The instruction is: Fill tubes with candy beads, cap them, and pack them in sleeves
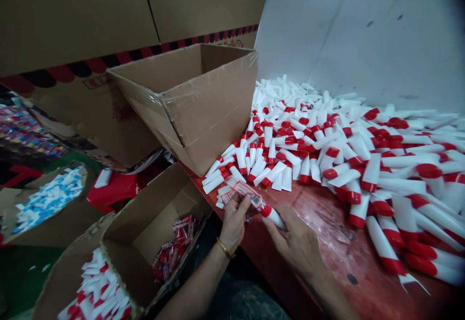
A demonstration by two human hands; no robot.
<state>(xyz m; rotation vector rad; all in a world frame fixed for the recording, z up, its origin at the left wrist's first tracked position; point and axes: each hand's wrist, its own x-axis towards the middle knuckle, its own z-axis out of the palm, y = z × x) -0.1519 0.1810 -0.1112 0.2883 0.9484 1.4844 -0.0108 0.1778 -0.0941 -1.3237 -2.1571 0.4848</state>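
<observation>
My left hand [233, 219], with a gold bracelet on its wrist, pinches a clear printed plastic sleeve [250, 193] between thumb and fingers. My right hand [298, 240] is closed on a white tube with a red cap [276, 219]. The cap end points left and meets the sleeve's mouth; I cannot tell how far inside it is. More flat sleeves [221, 198] lie at the table edge beside my left hand. Past both hands, a large heap of white tubes with red caps [312, 141] covers much of the red table [308, 208].
An open cardboard box [214, 112] stands on the table's left edge. Below it, another box [127, 242] holds red wrapped packs [176, 247]. Further boxes hold red-and-white tubes [98, 286] and blue-and-white pieces [53, 199]. A pale wall [363, 34] rises behind the heap.
</observation>
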